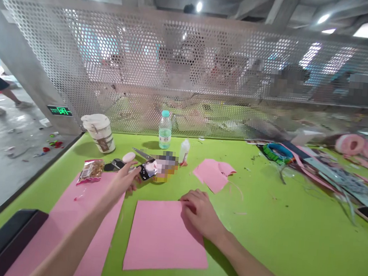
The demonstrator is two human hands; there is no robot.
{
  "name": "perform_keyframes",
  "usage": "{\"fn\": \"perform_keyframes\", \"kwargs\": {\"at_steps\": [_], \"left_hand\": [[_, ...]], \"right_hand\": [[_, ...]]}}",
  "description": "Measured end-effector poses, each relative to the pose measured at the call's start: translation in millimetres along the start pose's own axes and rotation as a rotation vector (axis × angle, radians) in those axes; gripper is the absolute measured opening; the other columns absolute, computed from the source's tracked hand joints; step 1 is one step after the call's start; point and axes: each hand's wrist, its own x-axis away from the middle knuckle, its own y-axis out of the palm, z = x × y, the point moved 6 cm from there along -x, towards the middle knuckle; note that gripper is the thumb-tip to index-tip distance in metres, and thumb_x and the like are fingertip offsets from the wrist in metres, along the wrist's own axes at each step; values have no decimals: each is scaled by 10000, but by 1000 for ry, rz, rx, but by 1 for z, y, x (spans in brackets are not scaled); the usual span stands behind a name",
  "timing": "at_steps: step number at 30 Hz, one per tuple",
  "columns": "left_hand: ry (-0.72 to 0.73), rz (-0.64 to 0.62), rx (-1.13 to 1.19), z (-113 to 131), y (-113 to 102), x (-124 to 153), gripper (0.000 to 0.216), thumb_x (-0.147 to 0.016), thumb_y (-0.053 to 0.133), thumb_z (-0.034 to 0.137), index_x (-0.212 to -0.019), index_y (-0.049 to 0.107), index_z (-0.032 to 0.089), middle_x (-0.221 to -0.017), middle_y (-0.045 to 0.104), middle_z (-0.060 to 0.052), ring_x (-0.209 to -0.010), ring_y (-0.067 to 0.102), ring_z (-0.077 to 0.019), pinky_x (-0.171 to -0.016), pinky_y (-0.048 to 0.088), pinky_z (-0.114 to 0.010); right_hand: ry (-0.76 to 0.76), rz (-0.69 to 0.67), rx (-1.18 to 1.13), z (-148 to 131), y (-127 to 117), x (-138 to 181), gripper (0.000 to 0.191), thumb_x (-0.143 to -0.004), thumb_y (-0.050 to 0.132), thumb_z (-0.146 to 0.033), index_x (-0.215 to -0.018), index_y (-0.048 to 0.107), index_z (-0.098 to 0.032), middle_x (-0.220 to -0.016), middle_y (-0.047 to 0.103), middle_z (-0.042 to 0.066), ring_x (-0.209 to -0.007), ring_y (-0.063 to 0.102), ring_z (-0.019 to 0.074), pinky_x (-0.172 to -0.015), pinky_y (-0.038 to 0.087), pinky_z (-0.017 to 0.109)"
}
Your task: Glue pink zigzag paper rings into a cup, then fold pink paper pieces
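"Pink square [162, 239]: where is it placed?"

"It is laid flat on the green bench [274, 249], directly before the body. Its far right corner is covered by the right hand [200, 210]."

"Is the corner pinched there?"

"That cannot be told. The fingers are curled over the edge, and what is under them is hidden."

"And the left hand [125, 178]?"

"It is held out beyond the square's far left corner, next to the dark printed item [149, 169]. Its fingers are bent; whether anything is gripped cannot be made out."

"By which hand is the square better reached?"

"By the right, since contact is made there. From that grip, the square is spread leftward and toward the body. From the left grip, it is found to the right and closer to the body, clear of the fingers."

"How is it turned?"

"Hardly any long axis is shown. The blade [142, 154], though, is slanted from far left to near right, just past the left hand."
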Motion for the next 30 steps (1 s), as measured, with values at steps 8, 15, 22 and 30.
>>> {"fn": "perform_keyframes", "kwargs": {"at_steps": [8, 15, 22, 30], "left_hand": [[-93, -6, 280, -10, 18, -8, 393, -955, 755, 277, -1305, 621, 156, -740, 690, 0, -464, 610, -97, -422, 459, -170], [-118, 25, 240, -15, 18, -13, 338, -960, 722, 202, -1275, 617, 138, -664, 659, 29, -407, 567, -89, -360, 400, -155], [-109, 9, 183, -14, 18, -14, 354, -970, 688, 238, -1297, 599, 138, -663, 648, 24, -434, 576, -103, -395, 429, -172], [-30, 36, -89, -1, 14, -4, 525, -1001, 603, 528, -1375, 561, 162, -738, 697, -19, -510, 642, -193, -488, 467, -279]], "right_hand": [[20, -13, -25, 3, 2, 1, 229, -938, 586, -69, -976, 773, -196, -1023, 804, 68, -1028, 683, 271, -1016, 446, 486], [21, -22, -21, 7, 5, 0, 234, -942, 593, -72, -979, 778, -209, -1022, 802, 56, -1027, 679, 263, -1013, 437, 467], [1, -11, -25, 6, 4, 1, 241, -944, 589, -70, -984, 779, -211, -1013, 801, 68, -1017, 683, 275, -994, 449, 469], [-10, -9, -50, 7, 3, 2, 220, -935, 611, -52, -984, 760, -206, -1004, 790, 60, -996, 667, 274, -981, 446, 477]]}}
